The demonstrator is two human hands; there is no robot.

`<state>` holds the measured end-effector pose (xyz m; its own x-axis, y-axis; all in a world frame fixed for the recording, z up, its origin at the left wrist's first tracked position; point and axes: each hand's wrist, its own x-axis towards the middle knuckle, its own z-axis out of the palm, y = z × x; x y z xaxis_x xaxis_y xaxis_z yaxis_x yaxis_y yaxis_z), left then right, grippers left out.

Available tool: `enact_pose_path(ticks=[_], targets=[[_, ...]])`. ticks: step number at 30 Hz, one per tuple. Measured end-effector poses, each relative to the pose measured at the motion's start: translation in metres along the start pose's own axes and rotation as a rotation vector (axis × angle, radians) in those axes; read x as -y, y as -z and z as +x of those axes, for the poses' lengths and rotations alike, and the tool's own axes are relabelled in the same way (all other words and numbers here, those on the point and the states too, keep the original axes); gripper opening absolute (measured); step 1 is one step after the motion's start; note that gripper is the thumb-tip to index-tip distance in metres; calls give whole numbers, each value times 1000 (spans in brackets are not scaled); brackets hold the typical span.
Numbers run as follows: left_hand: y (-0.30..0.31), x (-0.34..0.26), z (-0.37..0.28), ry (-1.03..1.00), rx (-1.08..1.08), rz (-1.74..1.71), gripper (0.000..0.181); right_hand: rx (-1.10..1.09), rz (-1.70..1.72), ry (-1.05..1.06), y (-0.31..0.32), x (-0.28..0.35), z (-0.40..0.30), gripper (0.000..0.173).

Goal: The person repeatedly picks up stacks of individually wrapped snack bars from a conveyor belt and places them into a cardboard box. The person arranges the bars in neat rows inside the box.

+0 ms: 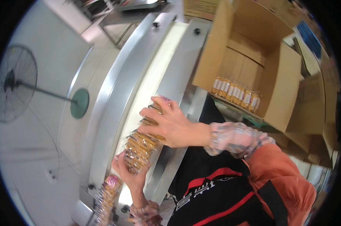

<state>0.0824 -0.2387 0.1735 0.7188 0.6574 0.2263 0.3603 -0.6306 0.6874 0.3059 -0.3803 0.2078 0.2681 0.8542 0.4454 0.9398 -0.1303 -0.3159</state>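
A row of golden-brown pieces, apparently biscuits, in clear plastic wrap (140, 147) lies slantwise over the white conveyor belt (163, 65). My left hand (131, 172) cups its lower end. From above, my right hand (170, 121) grips the upper part with spread fingers, which hide much of it. A bit of pink print shows past my right fingertips. Below my left hand, another clear-wrapped pack (106, 200) with a pink end lies at the near end of the belt, apart from my hand.
Metal side rails (119, 84) flank the belt. On the right stands an open cardboard box (244, 59) with a row of wrapped packs (235, 91) inside, its flaps spread outward. More cardboard boxes (309, 104) are beyond it. A pedestal fan (15, 83) stands at the left.
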Motion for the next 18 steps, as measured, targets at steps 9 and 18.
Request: enact_pose_path(ticks=[9,18], targets=[[-92,-236,128,-881,-83,-242,99,-535,-318,-421,216,-72,-120,71],[-342,-300,191,-851,506,-114,68,-54,-211,-1141,185,-264,-216,71]])
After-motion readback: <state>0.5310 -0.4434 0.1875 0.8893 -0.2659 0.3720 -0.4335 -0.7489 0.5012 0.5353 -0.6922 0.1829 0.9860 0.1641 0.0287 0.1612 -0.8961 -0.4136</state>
